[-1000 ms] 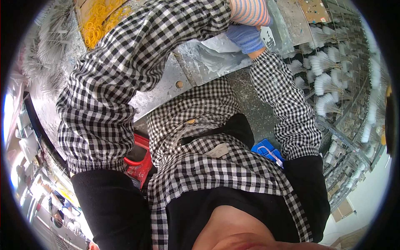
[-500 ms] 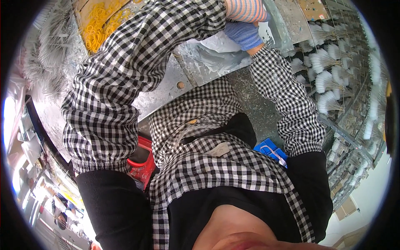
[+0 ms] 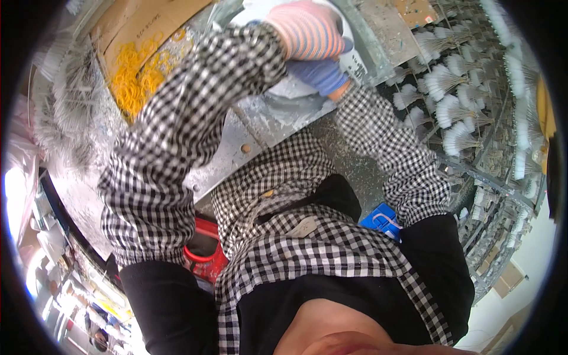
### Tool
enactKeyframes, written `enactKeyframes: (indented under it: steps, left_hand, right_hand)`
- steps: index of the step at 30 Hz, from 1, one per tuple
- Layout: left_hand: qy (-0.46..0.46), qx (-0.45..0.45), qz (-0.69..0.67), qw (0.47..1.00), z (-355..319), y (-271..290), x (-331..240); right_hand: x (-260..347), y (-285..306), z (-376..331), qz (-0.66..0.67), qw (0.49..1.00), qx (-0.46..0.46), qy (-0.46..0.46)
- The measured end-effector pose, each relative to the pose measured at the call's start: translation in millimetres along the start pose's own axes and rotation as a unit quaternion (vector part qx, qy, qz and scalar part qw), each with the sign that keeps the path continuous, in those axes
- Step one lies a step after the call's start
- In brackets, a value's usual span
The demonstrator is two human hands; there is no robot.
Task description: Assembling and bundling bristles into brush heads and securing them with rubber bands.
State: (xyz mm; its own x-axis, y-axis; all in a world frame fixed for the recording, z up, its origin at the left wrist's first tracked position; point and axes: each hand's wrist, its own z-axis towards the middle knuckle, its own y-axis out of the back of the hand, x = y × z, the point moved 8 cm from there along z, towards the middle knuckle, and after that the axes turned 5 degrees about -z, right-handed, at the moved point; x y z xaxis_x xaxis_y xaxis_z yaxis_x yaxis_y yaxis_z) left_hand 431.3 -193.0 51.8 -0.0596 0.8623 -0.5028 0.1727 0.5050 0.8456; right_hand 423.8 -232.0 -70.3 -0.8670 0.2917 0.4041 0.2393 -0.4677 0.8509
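Note:
My left hand [image 3: 310, 29], in a pink-and-orange striped knit glove, is closed with its fingers curled; what they hold, if anything, is hidden. Just beneath and against it is my right hand [image 3: 319, 76] in a blue knit glove, its fingers mostly covered by the left. Both hands are together over a round white object [image 3: 350, 59] with dark printed marks, perhaps a tub or lid; my gloves and sleeve cover much of it. Under it lies a metal worktop [image 3: 222, 151], smeared with whitish-grey residue near the hands.
Yellow rubber bands [image 3: 133, 80] are heaped beside flattened cardboard [image 3: 157, 21] at far left. Grey bristle bundles [image 3: 74, 106] stand left of them. White-tipped bristle bundles [image 3: 458, 112] fill a rack at right. Red [image 3: 207, 251] and blue [image 3: 381, 222] plastic items flank my lap.
Both hands have moved left and slightly nearer, staying together. More of the round white object and cardboard now shows. The whole view has also shifted a little.

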Motion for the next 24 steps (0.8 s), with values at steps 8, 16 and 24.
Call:
enactKeyframes:
  steps: [8, 16, 24]
  left_hand:
    - [0.009, 0.001, -0.015, 1.000, 2, 1, 3]
    - [-0.106, -0.303, -0.262, 0.910, -62, 73, -7]
    - [0.152, -0.040, -0.725, 0.671, -190, -62, 29]
  right_hand:
    - [11, 15, 11, -0.002, 0.984, 0.160, -0.076]
    - [24, 82, 17, 0.228, 0.970, -0.056, -0.063]
    - [105, 142, 19, 0.264, 0.933, -0.223, 0.102]
